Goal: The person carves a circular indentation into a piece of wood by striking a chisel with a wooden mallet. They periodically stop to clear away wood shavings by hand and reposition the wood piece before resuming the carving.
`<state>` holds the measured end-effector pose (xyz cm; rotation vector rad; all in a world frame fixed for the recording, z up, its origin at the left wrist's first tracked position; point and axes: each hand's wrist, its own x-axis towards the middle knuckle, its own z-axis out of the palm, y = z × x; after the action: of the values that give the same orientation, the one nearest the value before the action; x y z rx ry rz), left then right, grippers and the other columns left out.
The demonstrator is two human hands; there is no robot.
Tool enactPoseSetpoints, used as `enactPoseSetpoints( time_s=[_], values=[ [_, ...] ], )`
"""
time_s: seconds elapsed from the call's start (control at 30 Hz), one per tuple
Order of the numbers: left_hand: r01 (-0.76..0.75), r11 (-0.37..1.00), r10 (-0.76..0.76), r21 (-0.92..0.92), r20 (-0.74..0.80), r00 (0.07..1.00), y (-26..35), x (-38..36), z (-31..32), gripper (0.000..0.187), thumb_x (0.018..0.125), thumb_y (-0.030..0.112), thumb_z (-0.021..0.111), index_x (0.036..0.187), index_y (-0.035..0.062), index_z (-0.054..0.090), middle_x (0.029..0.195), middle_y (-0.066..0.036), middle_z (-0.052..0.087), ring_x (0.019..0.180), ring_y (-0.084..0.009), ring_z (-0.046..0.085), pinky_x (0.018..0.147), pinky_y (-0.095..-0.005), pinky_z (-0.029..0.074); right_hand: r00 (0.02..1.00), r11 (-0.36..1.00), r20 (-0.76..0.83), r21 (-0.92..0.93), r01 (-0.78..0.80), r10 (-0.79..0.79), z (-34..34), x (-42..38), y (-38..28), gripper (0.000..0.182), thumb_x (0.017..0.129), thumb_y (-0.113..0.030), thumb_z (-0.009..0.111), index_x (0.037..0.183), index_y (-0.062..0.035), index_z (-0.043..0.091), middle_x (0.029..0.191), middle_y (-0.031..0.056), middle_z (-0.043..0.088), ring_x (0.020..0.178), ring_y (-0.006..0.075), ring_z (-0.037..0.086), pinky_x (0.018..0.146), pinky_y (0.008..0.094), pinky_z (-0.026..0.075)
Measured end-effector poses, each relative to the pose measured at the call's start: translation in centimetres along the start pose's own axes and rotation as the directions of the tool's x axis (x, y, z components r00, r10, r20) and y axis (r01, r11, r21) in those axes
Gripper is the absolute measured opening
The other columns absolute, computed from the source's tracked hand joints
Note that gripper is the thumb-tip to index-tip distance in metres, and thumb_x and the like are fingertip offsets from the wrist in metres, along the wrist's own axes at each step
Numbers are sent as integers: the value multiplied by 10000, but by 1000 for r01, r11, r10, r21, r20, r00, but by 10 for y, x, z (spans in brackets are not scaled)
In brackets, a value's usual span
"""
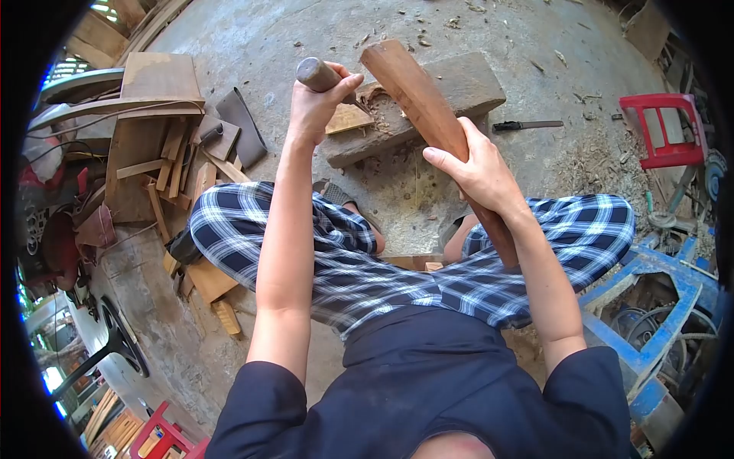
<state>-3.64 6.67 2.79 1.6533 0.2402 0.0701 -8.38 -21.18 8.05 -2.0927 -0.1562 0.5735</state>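
Observation:
My left hand [312, 107] is closed around a chisel [316, 74], its round handle end sticking up above the fist. The chisel's blade slants down toward a small light wooden workpiece [348, 119], its tip partly hidden. That piece lies on a thick wooden block [466, 84] on the floor. In my right hand [483, 167] is a long reddish-brown wooden mallet [417, 90], gripped along its lower part. Its broad end is raised over the block, to the right of the chisel, apart from it. A darker, carved-looking bit of wood beside the blade is partly covered by the mallet.
A dark slim knife-like tool [527, 125] lies right of the block, among wood shavings. Wood offcuts [172, 157] and boards pile up at left. A red plastic stool [664, 131] stands at right, above a blue metal frame [650, 306]. My knees flank the block's near side.

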Motion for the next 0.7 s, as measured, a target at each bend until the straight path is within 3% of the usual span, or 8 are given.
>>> enactPoseSetpoints(
  time_s=[0.1, 0.27, 0.37, 0.57, 0.63, 0.67, 0.7],
  values=[
    [-70, 997, 71, 45, -22, 997, -1, -3, 9, 243, 824, 164, 861, 948, 60, 679, 885, -4, 671, 787, -107, 658, 699, -269, 529, 1000, 1000, -24, -18, 18, -18, 0, -1, 0, 721, 838, -504, 749, 1292, 22, 557, 1092, 271, 702, 1033, 356, 703, 909, 435, 531],
    [-106, 985, 81, -133, -180, 980, -3, -11, 24, 182, 837, 133, 849, 850, 51, 687, 788, -3, 682, 700, -89, 626, 650, -263, 513, 999, 1000, -44, -12, 14, -14, -4, -2, 2, 705, 838, -497, 753, 1274, 25, 569, 1081, 270, 703, 1021, 357, 705, 897, 435, 535],
    [-107, 988, 88, -108, -168, 982, -6, -14, 24, 215, 833, 154, 858, 924, 68, 683, 860, -3, 667, 769, -97, 642, 680, -266, 529, 998, 1000, -56, 22, 9, -7, -2, 0, 8, 701, 840, -496, 752, 1269, 27, 571, 1076, 267, 704, 1015, 356, 706, 893, 435, 535],
    [-131, 991, 133, 25, -144, 980, -12, -19, 29, 197, 847, 134, 845, 923, 49, 684, 852, -4, 682, 769, -77, 636, 691, -243, 515, 999, 999, -40, 35, 0, 1, -3, 0, 2, 707, 843, -497, 750, 1280, 29, 569, 1086, 267, 706, 1024, 352, 709, 903, 433, 537],
    [-149, 989, 151, 21, -161, 975, -11, -19, 32, 176, 849, 134, 839, 892, 46, 693, 816, 8, 686, 732, -63, 622, 674, -239, 511, 997, 997, -37, 40, 62, -61, -8, -2, -22, 702, 852, -493, 743, 1291, 26, 566, 1080, 266, 711, 1048, 356, 710, 919, 436, 539],
    [-169, 986, 168, 14, -178, 970, -11, -20, 35, 160, 851, 135, 833, 861, 43, 703, 781, 20, 689, 695, -50, 608, 656, -234, 506, 961, 965, -116, 59, 257, -249, -8, -3, -33, 654, 867, -460, 742, 1283, 15, 574, 1049, 266, 717, 1025, 356, 723, 895, 431, 557],
    [-165, 986, 165, 13, -171, 971, -12, -22, 37, 160, 851, 135, 833, 861, 43, 703, 781, 20, 689, 695, -50, 608, 656, -234, 506, 918, 928, -164, 35, 370, -360, -9, -2, -45, 632, 871, -439, 754, 1270, 13, 564, 1008, 218, 712, 898, 298, 711, 816, 389, 554]
  ],
)
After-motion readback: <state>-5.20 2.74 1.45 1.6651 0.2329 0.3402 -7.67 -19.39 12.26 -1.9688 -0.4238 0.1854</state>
